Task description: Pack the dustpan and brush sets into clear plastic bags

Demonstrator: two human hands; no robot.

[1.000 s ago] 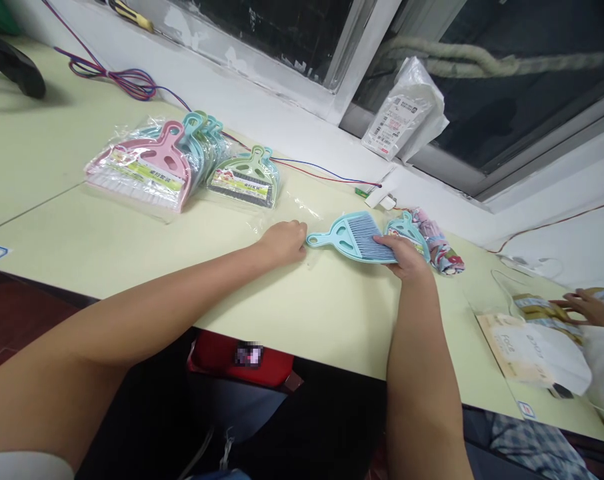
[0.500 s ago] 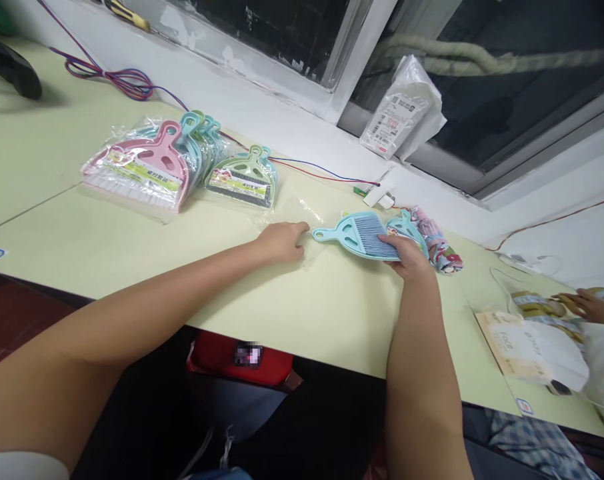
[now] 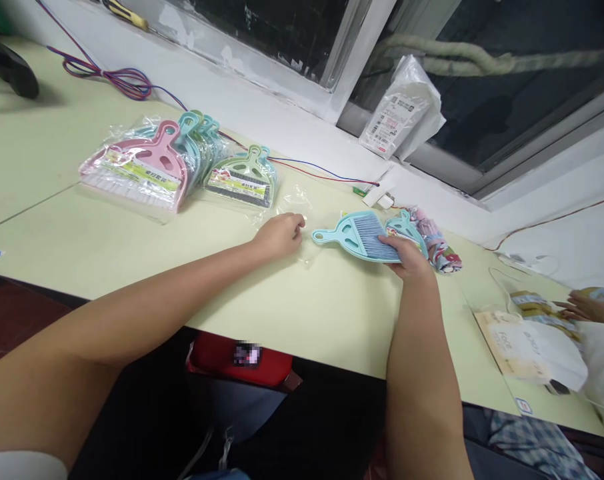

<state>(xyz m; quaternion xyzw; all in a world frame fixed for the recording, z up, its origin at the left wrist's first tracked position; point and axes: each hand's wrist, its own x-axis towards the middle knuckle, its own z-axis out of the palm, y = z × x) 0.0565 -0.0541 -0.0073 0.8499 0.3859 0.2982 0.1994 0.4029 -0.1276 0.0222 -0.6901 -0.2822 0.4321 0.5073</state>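
Light-blue plastic dustpan-and-brush set (image 3: 367, 237): unwrapped, above the pale-yellow table (image 3: 332, 313), right hand (image 3: 409, 257) clamped on its wide end
Left hand (image 3: 281, 235): by crinkly clear plastic film (image 3: 307, 253), can't tell if gripping
Pink plastic set (image 3: 145, 170): still bagged lol

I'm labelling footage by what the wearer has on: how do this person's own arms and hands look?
Both the left hand and right hand are ungloved, with no watch or bracelet visible. The forearms are bare; a plain white sleeve edge shows only on the left arm.
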